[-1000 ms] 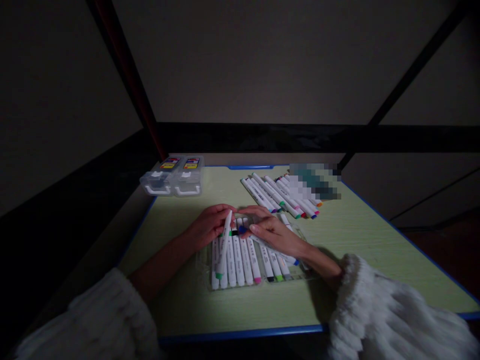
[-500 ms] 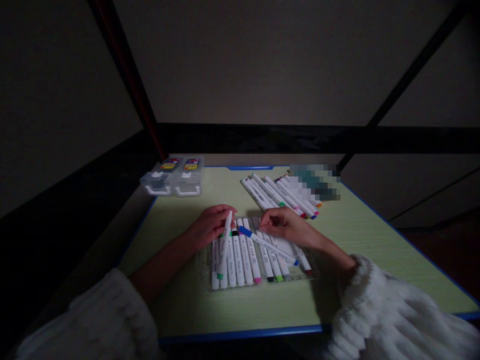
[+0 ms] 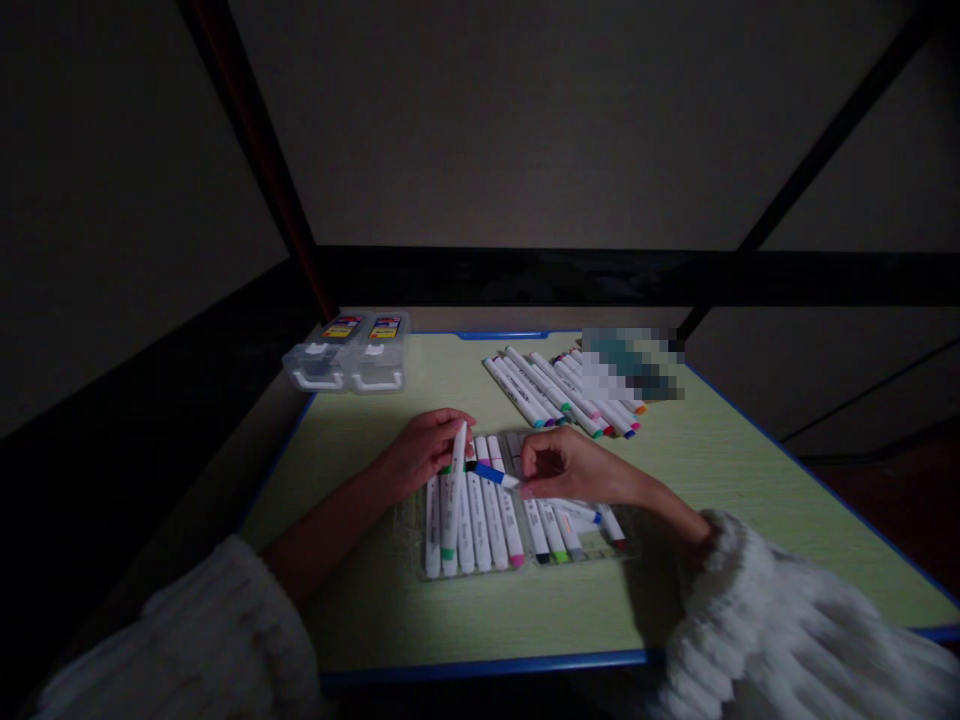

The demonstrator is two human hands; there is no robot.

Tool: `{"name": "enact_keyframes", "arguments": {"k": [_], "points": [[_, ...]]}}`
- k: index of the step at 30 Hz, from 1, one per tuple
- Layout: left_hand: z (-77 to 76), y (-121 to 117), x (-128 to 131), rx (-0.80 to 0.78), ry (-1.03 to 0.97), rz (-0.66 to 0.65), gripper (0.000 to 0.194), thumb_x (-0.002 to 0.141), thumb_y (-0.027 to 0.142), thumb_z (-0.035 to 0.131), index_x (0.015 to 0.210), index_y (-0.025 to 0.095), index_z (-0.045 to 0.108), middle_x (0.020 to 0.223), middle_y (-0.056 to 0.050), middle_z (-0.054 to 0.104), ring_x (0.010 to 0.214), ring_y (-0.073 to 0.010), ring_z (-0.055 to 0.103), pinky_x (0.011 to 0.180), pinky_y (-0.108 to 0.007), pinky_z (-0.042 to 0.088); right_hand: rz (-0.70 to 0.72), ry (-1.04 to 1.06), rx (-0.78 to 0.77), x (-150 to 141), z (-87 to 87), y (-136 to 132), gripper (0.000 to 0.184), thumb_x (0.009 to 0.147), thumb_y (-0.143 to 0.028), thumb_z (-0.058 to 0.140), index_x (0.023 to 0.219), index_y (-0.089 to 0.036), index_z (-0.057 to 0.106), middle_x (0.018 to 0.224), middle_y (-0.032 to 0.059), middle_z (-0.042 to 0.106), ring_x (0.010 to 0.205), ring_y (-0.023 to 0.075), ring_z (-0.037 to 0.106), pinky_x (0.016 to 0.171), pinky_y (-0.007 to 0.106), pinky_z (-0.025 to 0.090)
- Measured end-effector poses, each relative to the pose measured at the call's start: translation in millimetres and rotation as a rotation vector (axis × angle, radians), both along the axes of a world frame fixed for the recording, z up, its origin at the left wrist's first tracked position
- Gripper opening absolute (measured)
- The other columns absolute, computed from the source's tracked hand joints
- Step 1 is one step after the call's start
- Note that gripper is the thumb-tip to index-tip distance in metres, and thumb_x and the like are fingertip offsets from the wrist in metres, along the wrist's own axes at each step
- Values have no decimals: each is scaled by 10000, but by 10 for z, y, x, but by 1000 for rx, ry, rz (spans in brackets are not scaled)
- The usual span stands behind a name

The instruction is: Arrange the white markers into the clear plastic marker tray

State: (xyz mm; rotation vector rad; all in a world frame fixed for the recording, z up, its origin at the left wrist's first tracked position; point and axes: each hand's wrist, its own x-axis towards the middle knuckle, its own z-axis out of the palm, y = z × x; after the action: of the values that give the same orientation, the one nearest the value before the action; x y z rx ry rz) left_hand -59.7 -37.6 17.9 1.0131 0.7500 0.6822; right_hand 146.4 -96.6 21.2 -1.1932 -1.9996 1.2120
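Observation:
My left hand (image 3: 431, 445) is closed round the upper end of a white marker with a green end (image 3: 452, 510), which stands tilted over the case. Thumb and fingers of my right hand (image 3: 574, 465) pinch a blue-capped marker (image 3: 491, 472) near its middle; it lies slantwise across other markers, its far part partly covered by the hand. Below both hands lies an open clear plastic case (image 3: 480, 577). Its left half holds a row of white markers (image 3: 481, 525), while several more with dark, lime, grey and brown ends (image 3: 553, 530) rest in the right half.
Farther back on the green table (image 3: 450, 630) lies a loose pile of white markers (image 3: 555, 385) with coloured ends. Two clear cases with white handles (image 3: 349, 360) stand at the back left. A blurred patch (image 3: 634, 365) hides something at the back right.
My right hand has moved slightly down onto the blue-capped marker and now pinches it. The left hand stays in place, its green-ended marker turned a little more upright.

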Motion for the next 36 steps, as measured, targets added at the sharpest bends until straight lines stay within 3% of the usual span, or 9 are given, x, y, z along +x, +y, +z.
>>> {"name": "enact_keyframes", "arguments": {"k": [10,25,30,36], "points": [[37,-25,18,-17,29,24,214,618,255,659,733,128,530,574,17,556,537,-87,549,547,-197,405,-55,-95,130,12,-4,21,250,729,-218,565,569,-191,374,510,-75,330,456,57,283,399,203,225],[56,-16,3,-9,46,32,158,671,226,628,741,129,526,570,16,550,542,-97,571,528,-188,406,-58,-150,151,87,-40,52,279,745,-191,541,548,-192,343,470,-75,380,428,48,314,406,208,243],[135,45,-62,-13,-8,107,101,681,161,620,739,123,547,571,18,557,522,-84,562,497,-167,418,-49,-221,181,95,-51,40,338,710,-265,608,536,-192,328,481,-84,309,440,48,272,400,207,196],[172,131,-104,-37,-21,210,39,730,77,540,724,101,570,589,-7,584,500,-80,569,450,-148,425,-43,-255,196,98,-41,23,355,687,-298,634,535,-191,332,498,-79,327,457,53,279,411,209,204]]}}
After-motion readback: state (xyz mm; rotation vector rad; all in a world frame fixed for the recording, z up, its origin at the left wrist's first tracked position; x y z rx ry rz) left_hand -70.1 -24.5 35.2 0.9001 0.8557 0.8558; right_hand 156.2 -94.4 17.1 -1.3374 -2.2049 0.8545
